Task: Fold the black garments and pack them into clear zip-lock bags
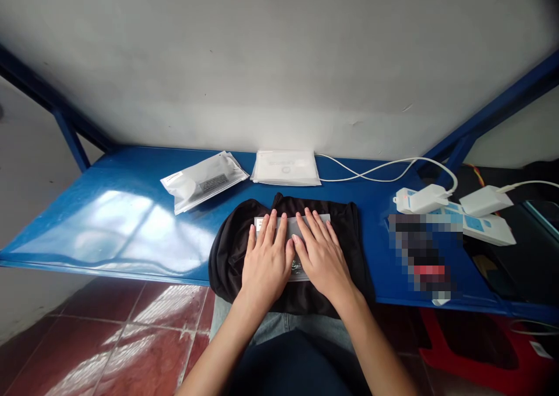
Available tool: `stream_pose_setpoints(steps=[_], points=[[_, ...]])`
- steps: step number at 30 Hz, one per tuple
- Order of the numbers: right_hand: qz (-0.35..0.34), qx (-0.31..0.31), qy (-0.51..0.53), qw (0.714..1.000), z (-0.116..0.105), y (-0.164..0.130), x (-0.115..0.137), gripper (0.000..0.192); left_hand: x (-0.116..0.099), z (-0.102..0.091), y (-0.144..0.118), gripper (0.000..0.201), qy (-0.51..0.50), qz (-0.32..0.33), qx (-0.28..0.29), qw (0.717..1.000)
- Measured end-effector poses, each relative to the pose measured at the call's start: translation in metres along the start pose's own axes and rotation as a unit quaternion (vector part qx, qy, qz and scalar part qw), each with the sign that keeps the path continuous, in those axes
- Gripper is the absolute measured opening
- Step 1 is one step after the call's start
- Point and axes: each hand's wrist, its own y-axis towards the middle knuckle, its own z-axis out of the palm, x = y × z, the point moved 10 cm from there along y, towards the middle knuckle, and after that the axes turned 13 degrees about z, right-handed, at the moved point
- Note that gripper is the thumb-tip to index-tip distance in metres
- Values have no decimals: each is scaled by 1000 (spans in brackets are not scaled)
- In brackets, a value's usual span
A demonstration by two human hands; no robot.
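Both palms face down on a translucent plastic pouch [298,272] that lies on a folded black cloth [231,250]. My left hand [267,259] covers the pouch's left part, its fingers stretched out and slightly spread. Over the right part rests my right hand [322,256], fingers also extended, its thumb close to the left thumb. A small white label shows at the pouch's upper left corner. Most of the pouch is hidden under the hands, so its contents cannot be made out. The black cloth hangs a little over the front edge of the blue table [183,233].
Behind the cloth lie a white packet [286,168] and, further left, a tilted white packet [205,180] with a dark printed label. White cables run right to a power strip [484,224] with chargers. A pixelated dark object [423,256] lies near it. A red stool [463,361] stands below.
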Motion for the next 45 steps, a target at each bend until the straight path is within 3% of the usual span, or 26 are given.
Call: stream_pose_setpoints(steps=[18, 24, 27, 29, 31, 34, 37, 40, 45], points=[[24, 24, 15, 999, 5, 4, -3, 57, 0, 6, 2, 56, -23, -15, 28, 999], [2, 44, 93, 995, -2, 2, -13, 56, 6, -12, -5, 49, -76, 0, -49, 996], [42, 14, 140, 989, -23, -2, -34, 58, 27, -29, -18, 42, -111, -59, -88, 988], [108, -13, 131, 985, -37, -7, -53, 60, 40, -33, -27, 45, -109, -104, -72, 986], [155, 6, 105, 982, -41, -12, -62, 63, 44, -32, -30, 53, -101, -116, -35, 987], [176, 66, 92, 978, -36, -16, -62, 64, 37, -28, -28, 58, -112, -103, 8, 988], [182, 64, 117, 974, -37, -15, -64, 65, 29, -28, -24, 59, -123, -91, 21, 988], [202, 50, 191, 959, -38, -12, -73, 70, 28, -36, -22, 54, -181, -89, -19, 979], [215, 82, 394, 890, -37, -12, -70, 67, 34, -40, -25, 48, -332, -95, -75, 935]])
